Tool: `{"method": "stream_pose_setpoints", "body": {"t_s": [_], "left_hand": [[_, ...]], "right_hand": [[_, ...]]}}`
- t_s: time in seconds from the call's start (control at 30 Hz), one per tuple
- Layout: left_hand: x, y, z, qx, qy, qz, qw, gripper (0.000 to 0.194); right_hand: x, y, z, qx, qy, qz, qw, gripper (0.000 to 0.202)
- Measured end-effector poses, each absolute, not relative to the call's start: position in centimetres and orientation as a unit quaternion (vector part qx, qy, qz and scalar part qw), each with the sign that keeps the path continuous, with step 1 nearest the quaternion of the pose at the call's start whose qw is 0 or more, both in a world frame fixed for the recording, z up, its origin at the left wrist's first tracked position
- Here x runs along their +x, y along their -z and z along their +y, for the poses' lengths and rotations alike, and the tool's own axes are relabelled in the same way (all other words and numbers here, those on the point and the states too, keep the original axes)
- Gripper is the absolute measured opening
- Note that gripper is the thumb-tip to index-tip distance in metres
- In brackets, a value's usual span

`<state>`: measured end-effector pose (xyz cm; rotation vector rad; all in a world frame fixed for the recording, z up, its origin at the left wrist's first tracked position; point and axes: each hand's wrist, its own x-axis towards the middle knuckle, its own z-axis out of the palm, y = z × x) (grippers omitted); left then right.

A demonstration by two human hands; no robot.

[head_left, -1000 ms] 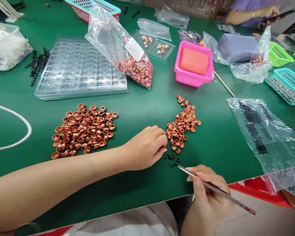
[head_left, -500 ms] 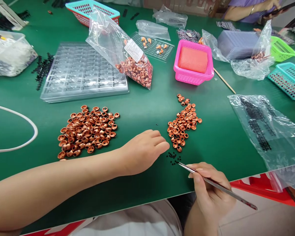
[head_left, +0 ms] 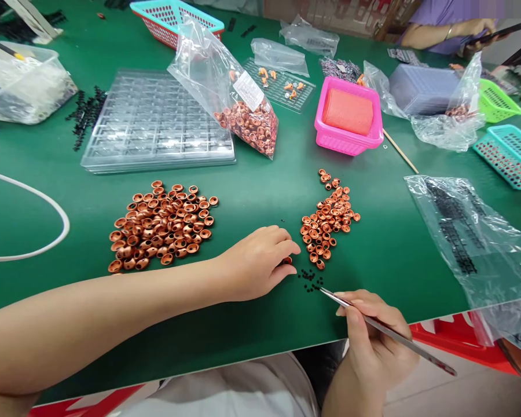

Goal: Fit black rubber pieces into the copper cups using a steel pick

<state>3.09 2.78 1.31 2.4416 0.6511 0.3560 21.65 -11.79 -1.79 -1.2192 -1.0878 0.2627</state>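
My right hand (head_left: 375, 336) grips steel tweezers (head_left: 399, 333), whose tips reach the edge of a small scatter of tiny black beads (head_left: 311, 279) on the table. Just left of those beads is my left hand (head_left: 260, 263), palm down. Between its thumb and forefinger a small copper-coloured cup (head_left: 287, 261) partly shows; the other fingers are curled and hide the rest. Beyond my left fingertips lies a narrow heap of copper-coloured cups (head_left: 332, 214) with holes in them. A bigger heap of the same cups (head_left: 165, 223) lies left, behind my forearm.
Behind the heaps are stacked clear plastic trays (head_left: 156, 130), a bag of copper cups (head_left: 254, 124) and a pink basket (head_left: 349, 142) holding an orange block. A bag of black parts (head_left: 455, 226) lies right. A white cable (head_left: 47, 200) curves at left. Across the table sits another person (head_left: 434, 29).
My left thumb and forefinger have moved apart, and a copper-coloured cup now shows between them. The tweezers stay by the black beads. The whole view has shifted slightly.
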Motion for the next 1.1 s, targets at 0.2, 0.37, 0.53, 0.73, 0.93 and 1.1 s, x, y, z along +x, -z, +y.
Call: {"method": "stream_pose_setpoints", "body": {"t_s": [0.2, 0.37, 0.53, 0.73, 0.93, 1.1], "left_hand": [[3.1, -1.4, 3.0, 0.918, -0.139, 0.23, 0.292, 0.013], [3.0, -1.5, 3.2, 0.917, -0.133, 0.227, 0.299, 0.012], [2.9, -1.7, 3.1, 0.917, -0.122, 0.23, 0.303, 0.017], [2.9, -2.0, 3.0, 0.916, -0.113, 0.27, 0.274, 0.021], [2.9, -2.2, 3.1, 0.908, -0.089, 0.307, 0.271, 0.018], [2.8, -2.5, 3.3, 0.903, -0.079, 0.304, 0.295, 0.009]], "right_hand": [[21.8, 1.7, -11.6, -0.537, -0.115, -0.497, 0.672, 0.019], [21.5, 1.6, -11.6, -0.534, -0.119, -0.484, 0.683, 0.017], [21.3, 1.5, -11.8, -0.542, -0.126, -0.47, 0.685, 0.017], [21.4, 1.3, -11.6, -0.543, -0.127, -0.476, 0.68, 0.016], [21.4, 1.3, -11.6, -0.541, -0.125, -0.482, 0.678, 0.016], [21.5, 1.5, -11.6, -0.54, -0.119, -0.483, 0.679, 0.015]]}}
